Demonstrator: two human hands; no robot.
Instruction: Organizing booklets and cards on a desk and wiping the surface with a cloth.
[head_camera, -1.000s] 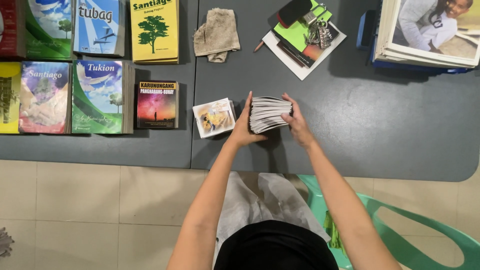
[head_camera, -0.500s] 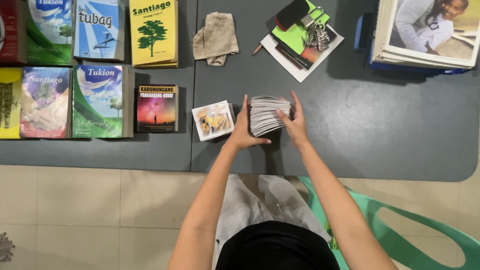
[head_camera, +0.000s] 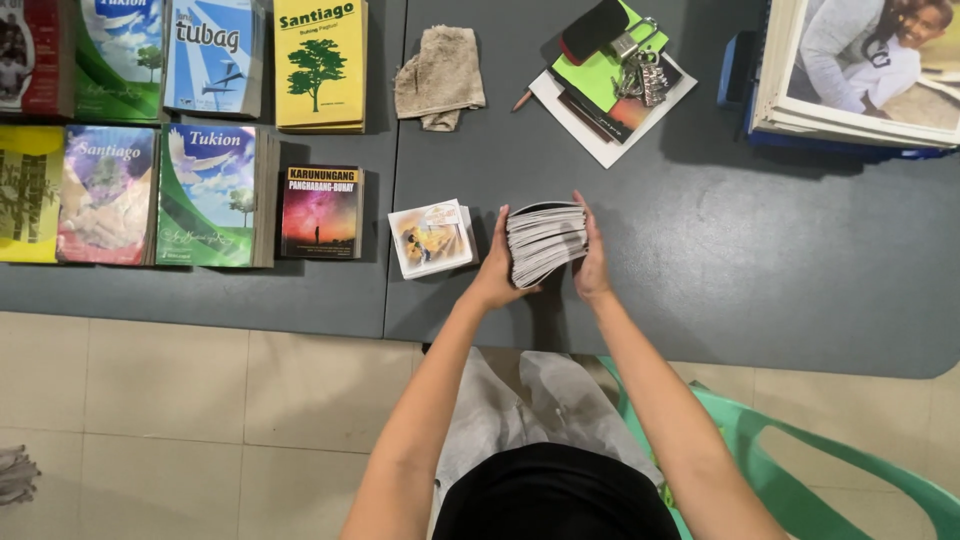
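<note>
Both hands clamp a thick stack of small booklets (head_camera: 545, 242) stood on edge near the front edge of the dark grey worktop (head_camera: 760, 260), just right of the seam between its 2 panels. The left hand (head_camera: 495, 265) presses flat against the stack's left face, fingers upward; the right hand (head_camera: 592, 262) closes on the right face, so the stack is pinched between 2 palms with its page edges fanned toward the camera.

Just left of the left hand lies a smaller pile of white-bordered picture cards (head_camera: 431, 237), near but apart. Further left, stacks of paperback books (head_camera: 210, 195) sit in rows; toward the back edge are a crumpled beige cloth (head_camera: 438, 76) and a bunch of keys (head_camera: 637, 70) on a green notebook.

The risk, as I judge it, is the fan itself (the booklets already sit uneven): if either palm eases, the loose middle ones could slide out and spill across the worktop or off its front edge onto the tiled floor (head_camera: 160, 420). A sideways nudge by the left hand could also knock the picture cards askew.
</note>
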